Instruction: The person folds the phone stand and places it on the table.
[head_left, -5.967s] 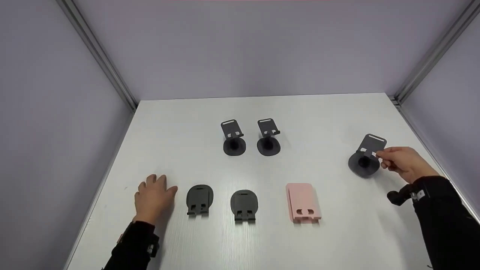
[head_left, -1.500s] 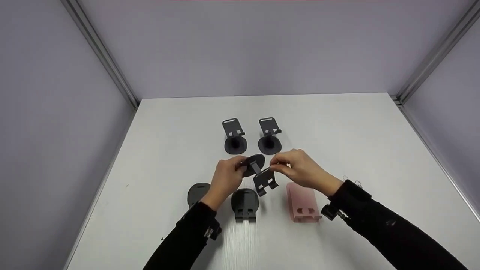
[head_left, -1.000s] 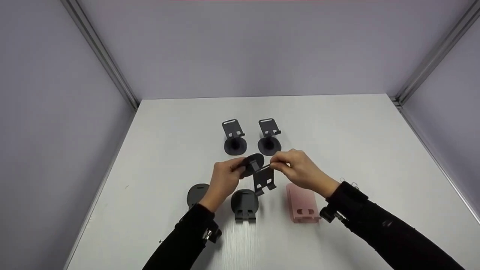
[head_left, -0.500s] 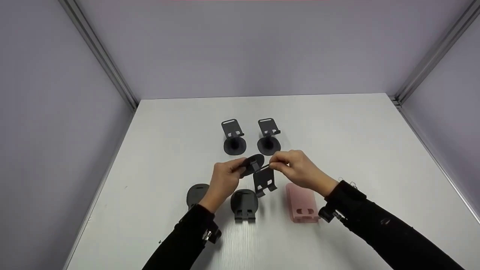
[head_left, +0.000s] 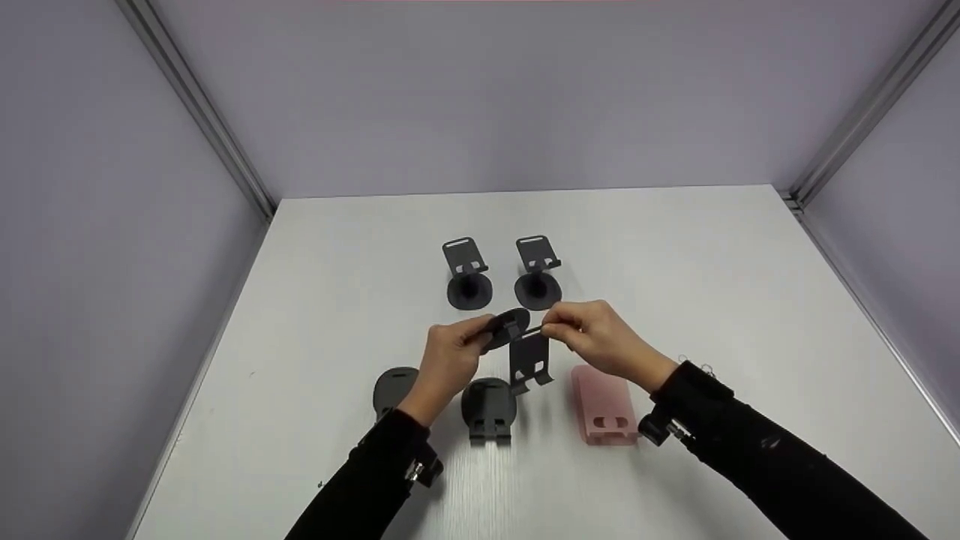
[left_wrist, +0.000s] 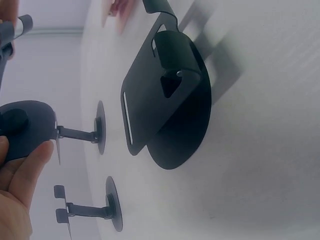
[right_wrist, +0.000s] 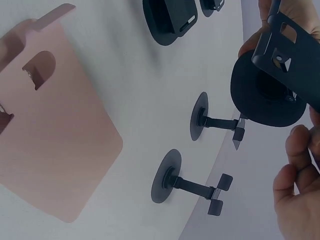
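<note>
Over the middle of the table, both hands hold one dark grey foldable phone stand (head_left: 529, 356) up in the air. My left hand (head_left: 450, 360) grips the edge of its round base (left_wrist: 30, 125), thumb on one face and fingers on the other. With thumb and fingertips, my right hand (head_left: 600, 337) pinches the slotted end of its phone plate (right_wrist: 295, 60), whose two hooks point down toward me. Below stand two folded grey phone stands (head_left: 489, 405); my left wrist partly covers the left one. A folded pink phone stand (head_left: 604, 409) lies under my right wrist.
Two unfolded grey phone stands (head_left: 469, 291) (head_left: 538, 291) stand side by side farther back, just beyond the hands. The white table (head_left: 337, 262) is bounded by a pale back wall (head_left: 525, 97) and side walls.
The held stand came from the table's right side to the middle, where my left hand took its base. Lately its plate has swung slightly closer to the base; both hands stay nearly still.
</note>
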